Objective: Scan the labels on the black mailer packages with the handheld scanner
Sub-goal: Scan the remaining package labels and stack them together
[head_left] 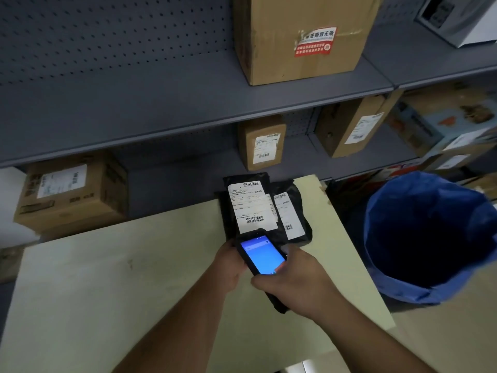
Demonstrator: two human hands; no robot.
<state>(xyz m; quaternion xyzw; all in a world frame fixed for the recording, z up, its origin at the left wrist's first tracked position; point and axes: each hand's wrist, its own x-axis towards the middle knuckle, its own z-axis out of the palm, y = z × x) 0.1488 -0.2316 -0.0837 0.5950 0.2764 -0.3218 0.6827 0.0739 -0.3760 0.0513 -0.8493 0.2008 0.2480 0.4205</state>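
Note:
Two black mailer packages lie overlapped at the far edge of the pale table (107, 278). The top mailer (231, 211) shows a large white label (252, 208) with barcodes. The second mailer (295, 205) peeks out to its right with its own label. A black handheld scanner (262, 254) with a lit blue screen points at the top label. My right hand (293, 284) grips the scanner's body from the right. My left hand (230, 267) sits beside the scanner at the mailer's near edge; its fingertips are hidden behind the scanner.
Grey metal shelves (188, 109) rise behind the table, with several cardboard boxes on them, including a big one (301, 36) above. A bin lined with a blue bag (430, 238) stands at the table's right.

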